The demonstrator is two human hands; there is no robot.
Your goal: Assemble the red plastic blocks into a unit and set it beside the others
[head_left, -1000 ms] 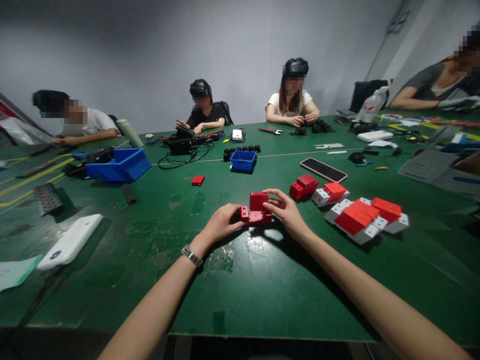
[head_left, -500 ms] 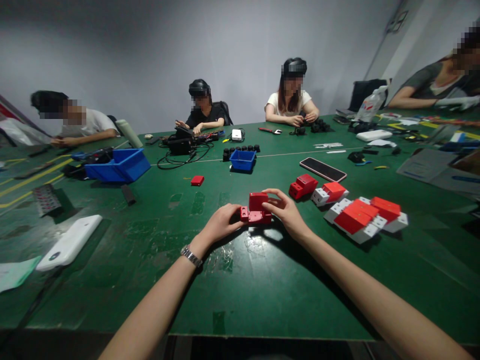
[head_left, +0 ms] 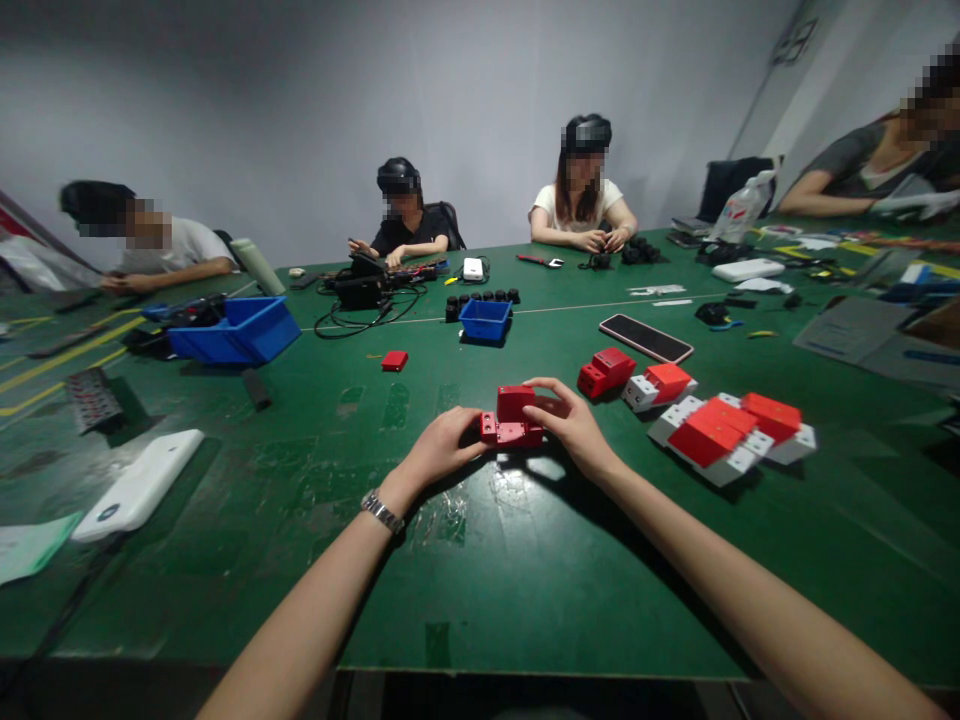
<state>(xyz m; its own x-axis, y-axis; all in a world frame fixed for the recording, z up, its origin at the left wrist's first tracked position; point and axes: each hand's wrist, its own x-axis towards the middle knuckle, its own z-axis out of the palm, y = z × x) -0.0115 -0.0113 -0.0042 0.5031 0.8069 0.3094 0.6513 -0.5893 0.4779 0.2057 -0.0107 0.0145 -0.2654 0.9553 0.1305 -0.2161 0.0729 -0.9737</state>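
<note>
The left hand [head_left: 442,445] pinches the left end of a red plastic housing [head_left: 511,434]; the right hand [head_left: 571,418] clasps its upright red flap [head_left: 515,402]. Neither grip has visibly shifted this past second, suggesting steady holding. Farther off, the small blue bin's [head_left: 486,328] contents are unclear; far left, a larger blue bin [head_left: 262,345] holds dark items [head_left: 196,308].

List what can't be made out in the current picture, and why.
Head view: whether the upright red plate is joined to the red part; their meeting line is too small.
Head view: the plate's right edge, partly covered by the thumb of the right grip.
Head view: the floor of the large blue bin, hidden by its near wall.
Head view: the bottle's label, too blurred to read.
Head view: the paper, cut off by the left edge.
</note>
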